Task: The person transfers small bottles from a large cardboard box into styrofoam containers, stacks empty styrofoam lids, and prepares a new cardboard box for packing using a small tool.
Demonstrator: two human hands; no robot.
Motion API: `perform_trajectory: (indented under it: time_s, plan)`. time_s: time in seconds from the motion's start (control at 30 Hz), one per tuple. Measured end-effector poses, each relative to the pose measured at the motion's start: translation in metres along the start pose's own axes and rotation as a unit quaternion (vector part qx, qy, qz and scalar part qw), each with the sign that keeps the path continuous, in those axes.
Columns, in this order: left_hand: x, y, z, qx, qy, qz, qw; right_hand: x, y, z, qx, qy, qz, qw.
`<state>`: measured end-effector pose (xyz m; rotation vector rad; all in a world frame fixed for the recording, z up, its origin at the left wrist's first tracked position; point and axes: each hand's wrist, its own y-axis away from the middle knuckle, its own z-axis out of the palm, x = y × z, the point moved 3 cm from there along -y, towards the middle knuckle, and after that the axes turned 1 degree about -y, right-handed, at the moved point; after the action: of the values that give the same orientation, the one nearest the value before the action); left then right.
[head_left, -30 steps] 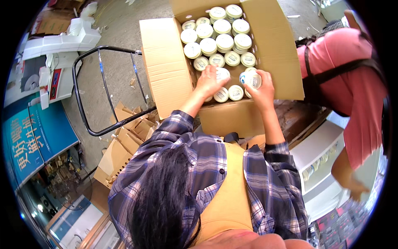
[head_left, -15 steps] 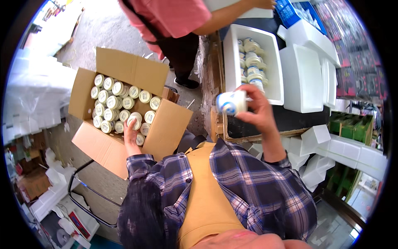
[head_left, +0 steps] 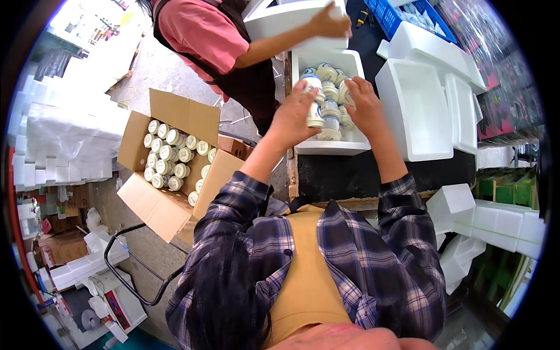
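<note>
Over the white foam box on the dark tabletop, both my hands are in among white jars with blue labels. My left hand curls round a jar at the box's left side. My right hand has its fingers bent round another jar at the right side. Between the hands, several more jars lie stacked in the box. To my left, an open cardboard box contains many similar jars, mostly with their round lids up.
Across from me, a person in a pink shirt reaches an arm over another white foam box. Foam boxes lean together at the right beside a blue crate. A black metal handle stands below the cardboard box.
My left hand has left the cardboard box and come to the foam box. My right hand has carried its jar into the foam box. The other person's arm has moved left.
</note>
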<state>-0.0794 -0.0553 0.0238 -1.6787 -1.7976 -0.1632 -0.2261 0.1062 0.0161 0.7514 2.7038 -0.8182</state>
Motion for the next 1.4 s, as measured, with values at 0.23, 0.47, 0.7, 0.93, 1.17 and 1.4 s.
perform_trajectory:
  time_s: [0.23,0.47,0.7,0.93,1.17,1.4]
  plan:
    - [-0.018,0.019,0.040,-0.096,-0.225,0.005,0.970,0.007,-0.021,0.022,0.025,-0.067,0.003,0.997]
    - [-0.029,0.000,0.056,-0.166,-0.253,-0.009,0.953,0.017,-0.085,0.111,-0.019,0.020,-0.070,0.997]
    - [-0.035,0.013,0.054,-0.164,-0.188,0.034,0.968,0.026,-0.040,0.109,-0.115,-0.039,-0.022,0.992]
    - [-0.026,0.052,0.047,-0.126,-0.052,0.061,0.989,0.099,0.060,-0.071,0.193,0.073,0.157,0.966]
    - [-0.047,0.038,0.040,-0.095,-0.048,0.061,0.992,0.148,-0.038,-0.027,0.121,0.034,0.108,0.986]
    - [-0.039,0.043,0.038,-0.083,-0.029,0.049,0.995,0.208,-0.153,0.071,-0.145,0.224,0.156,0.951]
